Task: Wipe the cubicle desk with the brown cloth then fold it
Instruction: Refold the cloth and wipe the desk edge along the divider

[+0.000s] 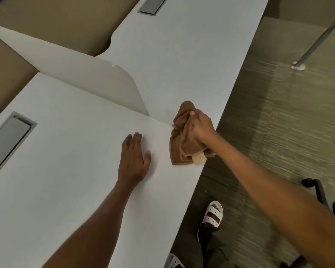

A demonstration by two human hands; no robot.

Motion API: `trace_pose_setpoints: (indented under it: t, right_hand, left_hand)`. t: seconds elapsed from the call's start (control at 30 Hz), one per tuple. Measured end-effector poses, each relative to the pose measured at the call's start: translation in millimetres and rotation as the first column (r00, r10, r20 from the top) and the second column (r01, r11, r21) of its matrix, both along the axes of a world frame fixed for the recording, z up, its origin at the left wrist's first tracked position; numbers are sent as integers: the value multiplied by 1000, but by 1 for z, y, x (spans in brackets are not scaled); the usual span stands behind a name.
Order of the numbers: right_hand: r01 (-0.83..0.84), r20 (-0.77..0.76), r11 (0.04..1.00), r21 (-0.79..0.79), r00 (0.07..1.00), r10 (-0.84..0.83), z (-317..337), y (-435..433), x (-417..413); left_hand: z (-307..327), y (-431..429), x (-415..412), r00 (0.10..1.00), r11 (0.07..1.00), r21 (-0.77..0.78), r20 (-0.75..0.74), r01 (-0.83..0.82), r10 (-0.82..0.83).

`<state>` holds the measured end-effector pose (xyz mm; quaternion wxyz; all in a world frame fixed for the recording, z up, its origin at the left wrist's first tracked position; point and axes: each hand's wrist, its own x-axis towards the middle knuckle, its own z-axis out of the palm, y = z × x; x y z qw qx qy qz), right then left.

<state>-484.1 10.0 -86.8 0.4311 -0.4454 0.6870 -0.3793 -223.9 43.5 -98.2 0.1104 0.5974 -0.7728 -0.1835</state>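
R hand (198,127) fist gripping bunched brown cloth (179,144) on desk (66,171) edge; L hand (132,157) flat, fingers spread.

The right hand (199,126) covers the middle of the brown cloth (179,144), so how the cloth is bunched inside the grip cannot be told, and its lower right part is hidden under the wrist. A pale tag (198,158) on the cloth near the bench's front edge is too small to read. The bench (66,171) is cut off by the left and bottom edges. A grey cable hatch (6,144) near the bench's back edge is cut by the left edge; a second hatch (153,5) by the top. Below the front edge, one white sandal (213,213) shows whole, the other sandal (174,262) only partly. A dark chair base (317,192) at right is blurred and cropped.
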Motion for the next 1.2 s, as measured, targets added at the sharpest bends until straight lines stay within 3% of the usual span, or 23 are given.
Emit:
trace_pose_setpoints:
  t: [0.17,0.23,0.5,0.63,0.73,1.2]
  right_hand:
    - [-235,286,971,50,935,212,20,-57,29]
    - [-297,306,952,67,915,264,21,-76,48]
    - [-444,117,885,142,895,430,4,-90,80]
    - [-594,-210,784,178,756,620,-1,-78,82]
    - [-624,-338,755,199,680,651,-1,-74,81]
    - [-634,-410,730,256,613,676,-2,-26,31]
  left_hand:
    - [3,-1,-1,1000,1000,-4,14,-16,16]
    - [5,-1,-1,1000,1000,-6,15,-19,19]
    - [5,-2,-3,999,1000,-2,32,-29,29]
    - [5,-3,-2,998,1000,-11,56,-13,14]
    - [4,-2,-3,998,1000,-4,67,-17,18]
    - [8,-1,-4,997,1000,9,70,-27,26]
